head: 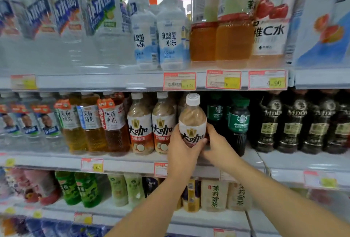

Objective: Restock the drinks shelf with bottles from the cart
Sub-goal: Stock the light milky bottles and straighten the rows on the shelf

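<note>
Head view: left hand (182, 149), right hand (216, 145) both clasp upright coffee bottle (192, 121).

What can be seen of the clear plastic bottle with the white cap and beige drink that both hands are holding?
The clear plastic bottle has a white ribbed cap, beige milky drink and a white label with black characters and a gold emblem. It is upright, capped, at the front of the middle shelf, between two matching bottles and dark green-labelled bottles. The left hand wraps its lower label; the right hand grips its right side. Its base is hidden.
</note>
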A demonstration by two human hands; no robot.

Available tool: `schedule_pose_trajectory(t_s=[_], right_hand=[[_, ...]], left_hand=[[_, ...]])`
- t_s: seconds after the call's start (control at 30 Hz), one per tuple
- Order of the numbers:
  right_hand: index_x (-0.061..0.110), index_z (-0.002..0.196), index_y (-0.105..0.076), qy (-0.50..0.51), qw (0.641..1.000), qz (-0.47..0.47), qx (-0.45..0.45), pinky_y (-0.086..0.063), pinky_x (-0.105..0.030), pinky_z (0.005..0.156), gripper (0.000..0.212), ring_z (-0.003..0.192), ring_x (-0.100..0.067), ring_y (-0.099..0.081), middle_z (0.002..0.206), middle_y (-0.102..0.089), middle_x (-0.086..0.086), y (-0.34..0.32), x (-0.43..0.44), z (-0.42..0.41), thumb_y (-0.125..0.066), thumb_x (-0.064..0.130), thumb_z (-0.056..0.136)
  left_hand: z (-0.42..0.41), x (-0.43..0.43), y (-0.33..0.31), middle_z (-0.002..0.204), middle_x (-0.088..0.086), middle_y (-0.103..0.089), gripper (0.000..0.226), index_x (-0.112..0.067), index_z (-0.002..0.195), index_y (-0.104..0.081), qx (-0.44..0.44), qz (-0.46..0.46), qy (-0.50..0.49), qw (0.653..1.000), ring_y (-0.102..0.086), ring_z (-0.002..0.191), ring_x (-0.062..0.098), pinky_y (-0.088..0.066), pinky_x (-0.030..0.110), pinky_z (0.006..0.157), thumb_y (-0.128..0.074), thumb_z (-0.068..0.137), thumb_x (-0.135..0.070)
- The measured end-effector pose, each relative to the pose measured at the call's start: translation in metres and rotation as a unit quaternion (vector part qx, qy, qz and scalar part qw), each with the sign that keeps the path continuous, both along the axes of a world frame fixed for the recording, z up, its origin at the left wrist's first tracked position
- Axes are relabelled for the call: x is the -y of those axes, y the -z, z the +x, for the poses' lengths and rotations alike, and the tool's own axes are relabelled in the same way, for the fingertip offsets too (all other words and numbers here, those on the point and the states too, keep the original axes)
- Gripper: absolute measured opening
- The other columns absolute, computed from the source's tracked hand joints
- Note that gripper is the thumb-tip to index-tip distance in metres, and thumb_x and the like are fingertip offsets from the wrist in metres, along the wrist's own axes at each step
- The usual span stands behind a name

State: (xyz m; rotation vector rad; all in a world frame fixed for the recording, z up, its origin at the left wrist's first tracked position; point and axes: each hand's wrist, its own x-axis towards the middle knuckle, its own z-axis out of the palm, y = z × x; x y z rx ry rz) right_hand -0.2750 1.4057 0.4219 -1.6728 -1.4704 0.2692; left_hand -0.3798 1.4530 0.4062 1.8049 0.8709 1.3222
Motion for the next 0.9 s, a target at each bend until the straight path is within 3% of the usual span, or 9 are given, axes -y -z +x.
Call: schedule_pose_trajectory(t_s=[0.07,0.23,0.4,0.53,0.7,0.77,0.83,0.9], right_hand=[[0.021,0.14,-0.03,-0.007,1.0,-0.02,-0.017,-0.044,-0.022,0.086,0.074,0.109,-0.014,-0.058,0.121,-0.059,0.001,0.002,-0.002,0.005,-0.071,0.023,0.078],[0.021,0.142,-0.026,-0.022,0.998,-0.052,-0.027,-0.041,-0.021,0.091,0.08,0.111,-0.008,-0.052,0.127,-0.055,0.003,0.0,-0.017,0.01,-0.073,0.025,0.077],[0.02,0.143,-0.023,-0.026,0.997,-0.073,-0.023,-0.039,-0.021,0.096,0.082,0.118,-0.009,-0.05,0.132,-0.053,0.002,0.001,-0.025,0.006,-0.073,0.026,0.078],[0.024,0.146,-0.018,-0.032,0.996,-0.077,-0.035,-0.035,-0.018,0.095,0.079,0.12,-0.009,-0.048,0.134,-0.052,0.002,0.002,-0.025,0.003,-0.067,0.024,0.084],[0.024,0.143,-0.027,-0.002,0.997,-0.071,0.008,-0.037,-0.019,0.093,0.066,0.12,-0.013,-0.051,0.133,-0.054,0.0,0.002,-0.023,-0.004,-0.063,0.024,0.087],[0.023,0.139,-0.037,0.024,0.999,-0.016,0.036,-0.04,-0.018,0.093,0.057,0.116,-0.01,-0.054,0.128,-0.057,0.002,0.004,-0.012,-0.005,-0.061,0.022,0.088],[0.019,0.132,-0.048,0.083,0.99,0.107,0.044,-0.043,-0.021,0.094,0.046,0.109,-0.007,-0.055,0.12,-0.06,0.005,0.006,0.007,-0.003,-0.061,0.018,0.088],[0.014,0.123,-0.054,0.174,0.952,0.25,0.041,-0.045,-0.025,0.093,0.039,0.104,-0.006,-0.053,0.111,-0.056,0.006,0.01,0.03,0.006,-0.063,0.011,0.085]], left_hand=[[-0.001,-0.005,0.002,0.12,-0.007,-0.058,0.056,-0.024,0.128,-0.048,-0.044,0.028,0.001,0.999,-0.053,0.112,0.007,-0.045,0.026,0.095,-0.073,0.077,-0.029],[-0.017,-0.012,0.004,0.139,-0.004,-0.042,0.052,-0.021,0.14,-0.039,-0.122,0.106,-0.031,0.986,-0.042,0.125,0.008,-0.036,0.024,0.107,-0.055,0.091,-0.021],[-0.035,-0.008,0.015,0.137,-0.009,-0.036,0.048,-0.022,0.139,-0.04,-0.149,0.169,-0.034,0.974,-0.045,0.114,0.001,-0.041,0.013,0.093,-0.052,0.093,-0.014],[-0.041,-0.013,0.019,0.133,0.003,-0.046,0.042,-0.022,0.125,-0.055,-0.226,0.289,-0.101,0.925,-0.05,0.114,0.018,-0.053,0.032,0.082,-0.063,0.084,-0.014],[-0.044,-0.02,0.017,0.135,0.011,-0.048,0.047,-0.027,0.119,-0.056,-0.3,0.378,-0.153,0.863,-0.039,0.125,0.029,-0.041,0.048,0.098,-0.067,0.075,-0.016],[-0.045,-0.021,0.016,0.136,0.011,-0.047,0.046,-0.027,0.12,-0.056,-0.31,0.383,-0.152,0.857,-0.038,0.127,0.03,-0.039,0.05,0.101,-0.066,0.076,-0.016],[-0.046,-0.019,0.015,0.135,0.009,-0.048,0.04,-0.026,0.116,-0.058,-0.3,0.379,-0.14,0.864,-0.038,0.126,0.028,-0.038,0.046,0.101,-0.061,0.077,-0.017],[-0.042,-0.011,0.012,0.131,0.005,-0.05,0.031,-0.024,0.111,-0.059,-0.279,0.376,-0.094,0.879,-0.042,0.121,0.024,-0.04,0.039,0.097,-0.052,0.081,-0.019]])
